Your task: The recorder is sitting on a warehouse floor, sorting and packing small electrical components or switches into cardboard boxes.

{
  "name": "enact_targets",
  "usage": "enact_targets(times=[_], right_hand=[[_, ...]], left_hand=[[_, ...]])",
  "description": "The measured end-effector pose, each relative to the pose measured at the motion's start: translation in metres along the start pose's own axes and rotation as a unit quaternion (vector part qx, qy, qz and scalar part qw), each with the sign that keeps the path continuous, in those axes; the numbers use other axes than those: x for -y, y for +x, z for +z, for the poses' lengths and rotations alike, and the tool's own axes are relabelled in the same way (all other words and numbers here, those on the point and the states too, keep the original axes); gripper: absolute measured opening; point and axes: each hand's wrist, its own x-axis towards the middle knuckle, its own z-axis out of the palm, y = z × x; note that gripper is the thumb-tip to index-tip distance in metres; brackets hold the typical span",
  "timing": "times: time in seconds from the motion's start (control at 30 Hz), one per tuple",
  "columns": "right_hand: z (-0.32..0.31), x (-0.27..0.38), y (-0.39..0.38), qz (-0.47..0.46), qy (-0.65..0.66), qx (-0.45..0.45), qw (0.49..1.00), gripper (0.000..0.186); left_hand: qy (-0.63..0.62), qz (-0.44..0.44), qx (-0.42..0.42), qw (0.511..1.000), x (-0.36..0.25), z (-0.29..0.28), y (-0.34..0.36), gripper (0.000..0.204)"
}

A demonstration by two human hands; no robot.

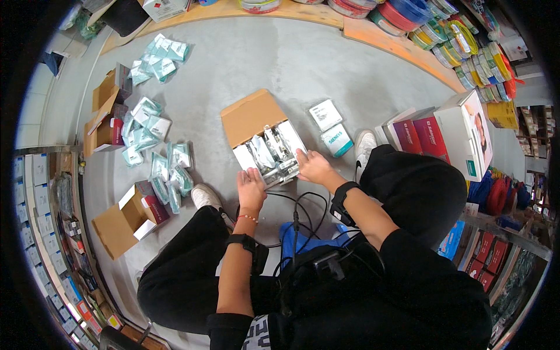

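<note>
Through the head camera I have the open carton in front of me, held between both hands, its broad brown flap folded back on the side away from the body. I take this carton as my landmark. The left hand is at its near left corner, fingers bunched narrow and closed on the edge. The right hand is at its right wall, toward the near end, fingers gripping that side. So the carton lies directly between the two sets of fingertips, touching both. I cannot tell whether its base rests on the floor. The small wrapped pieces sit inside it in a jumble, between the hands.

Just right of the carton I see two flat packets, one white and one white and teal, close together. Well to its left lie heaps of teal-and-white packets, and past these an opened box; another opened box lies to its near left. Farther right of the carton stand red-and-white boxes. Nearer the body from it, a black cable loops.
</note>
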Motion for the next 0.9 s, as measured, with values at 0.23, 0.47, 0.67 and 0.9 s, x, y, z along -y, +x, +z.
enact_targets(times=[0.23,0.47,0.67,0.9], right_hand=[[0.013,0.003,-0.004,0.007,-0.067,-0.099,0.993,0.027],[0.003,0.003,-0.005,0.042,-0.036,-0.058,0.997,0.056],[-0.004,0.001,-0.013,0.041,0.013,-0.083,0.996,0.064],[-0.004,-0.002,-0.018,0.053,0.048,-0.108,0.992,0.059]], left_hand=[[-0.005,-0.008,-0.042,0.999,-0.003,0.009,-0.001,0.069],[-0.023,0.054,-0.01,0.998,0.012,-0.019,0.001,0.045],[-0.253,-0.14,-0.169,0.942,0.042,-0.032,0.026,0.021],[-0.62,-0.383,-0.021,0.684,0.062,0.005,0.066,0.038]])
